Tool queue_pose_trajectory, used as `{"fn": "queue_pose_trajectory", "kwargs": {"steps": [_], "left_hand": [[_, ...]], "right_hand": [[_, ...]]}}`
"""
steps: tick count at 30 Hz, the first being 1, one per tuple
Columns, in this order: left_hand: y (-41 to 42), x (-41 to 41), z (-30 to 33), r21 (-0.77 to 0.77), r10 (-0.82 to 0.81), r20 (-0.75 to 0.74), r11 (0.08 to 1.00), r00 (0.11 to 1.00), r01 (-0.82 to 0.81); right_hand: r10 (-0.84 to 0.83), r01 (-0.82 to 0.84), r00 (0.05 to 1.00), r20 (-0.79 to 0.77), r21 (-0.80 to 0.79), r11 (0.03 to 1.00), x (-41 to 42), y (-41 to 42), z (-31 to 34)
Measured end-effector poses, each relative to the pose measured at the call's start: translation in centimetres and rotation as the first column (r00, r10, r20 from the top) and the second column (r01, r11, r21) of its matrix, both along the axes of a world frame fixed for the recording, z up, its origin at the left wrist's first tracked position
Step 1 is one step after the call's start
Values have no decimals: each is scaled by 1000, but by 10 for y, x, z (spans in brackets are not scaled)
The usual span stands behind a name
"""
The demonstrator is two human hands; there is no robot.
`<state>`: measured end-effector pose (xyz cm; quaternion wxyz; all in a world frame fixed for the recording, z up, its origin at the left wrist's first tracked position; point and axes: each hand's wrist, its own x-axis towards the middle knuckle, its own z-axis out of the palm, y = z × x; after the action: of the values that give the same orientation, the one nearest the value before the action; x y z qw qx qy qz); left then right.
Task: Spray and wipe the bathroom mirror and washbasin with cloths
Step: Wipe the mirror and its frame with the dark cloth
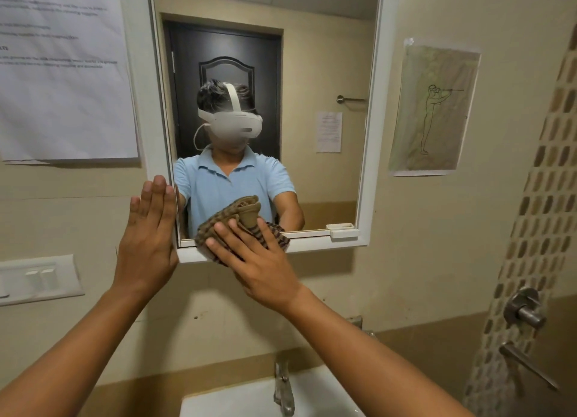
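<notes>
The brown striped woven cloth (242, 226) is bunched against the lower left corner of the rectangular white-framed wall mirror (370, 154), overlapping both the glass and the bottom rail of the frame. The right hand (259, 263) lies flat over the cloth with fingers spread, pressing it to the surface rather than gripping it in a fist. The left hand (148, 238) is open and empty, palm laid against the left upright of the frame and the beige wall beside it, apparently as a brace. The step in hand is judged to be the mirror wipe, at the bottom edge of the glass. Whether the glass carries spray film or streaks cannot be determined, since the reflection masks the surface. The next move calls for steady palm pressure and overlapping strokes along the lower rail toward the small white plastic clip (343, 233) at the right corner, keeping the cloth from snagging on it. Below, the white ceramic washbasin (224, 398) with its chrome tap (283, 388) is not being touched at this moment; no spray bottle or second cloth is in view.
</notes>
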<state>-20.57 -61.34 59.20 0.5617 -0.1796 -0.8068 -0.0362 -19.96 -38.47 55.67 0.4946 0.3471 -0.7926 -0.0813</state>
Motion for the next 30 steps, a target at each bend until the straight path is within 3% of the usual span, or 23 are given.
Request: {"fn": "queue_pose_trajectory", "kwargs": {"steps": [4, 8, 10, 13, 16, 18, 20, 22, 23, 26, 30], "left_hand": [[1, 3, 1, 7, 35, 28, 999, 999, -36], [4, 7, 2, 20, 69, 80, 997, 994, -71], [8, 12, 3, 51, 56, 121, 997, 991, -63], [15, 23, 0, 113, 8, 180, 993, 984, -29], [22, 37, -15, 198, -78, 237, 980, 968, 31], [27, 53, -33, 282, -176, 282, 955, 943, 94], [37, 75, -55, 392, -330, 291, 897, 898, 203], [50, 99, -83, 531, -466, 316, 809, 826, 253], [58, 112, -97, 638, -538, 346, 735, 769, 227], [77, 135, -138, 918, -773, 364, 393, 520, -57], [77, 147, -179, 925, -992, 21, -27, 122, -379]], "right_hand": [[-54, 54, 999, 1, -99, 994, 4, 39, -13], [-89, 114, 989, 118, -235, 965, 18, 64, -29], [-36, 113, 978, 207, -373, 921, 28, 62, -35], [198, 49, 925, 325, -618, 785, 44, 48, -34], [536, 17, 786, 310, -876, 482, 64, 35, -32], [719, 160, 655, 233, -973, 169, 79, 29, -35], [860, 353, 506, 64, -925, -139, 90, 26, -43], [917, 544, 349, -192, -756, -365, 105, 24, -54], [913, 622, 300, -275, -670, -406, 116, 23, -60], [932, 691, 200, -303, -630, -353, 142, 17, -82], [974, 743, 141, -177, -632, -222, 163, 1, -120]]}}
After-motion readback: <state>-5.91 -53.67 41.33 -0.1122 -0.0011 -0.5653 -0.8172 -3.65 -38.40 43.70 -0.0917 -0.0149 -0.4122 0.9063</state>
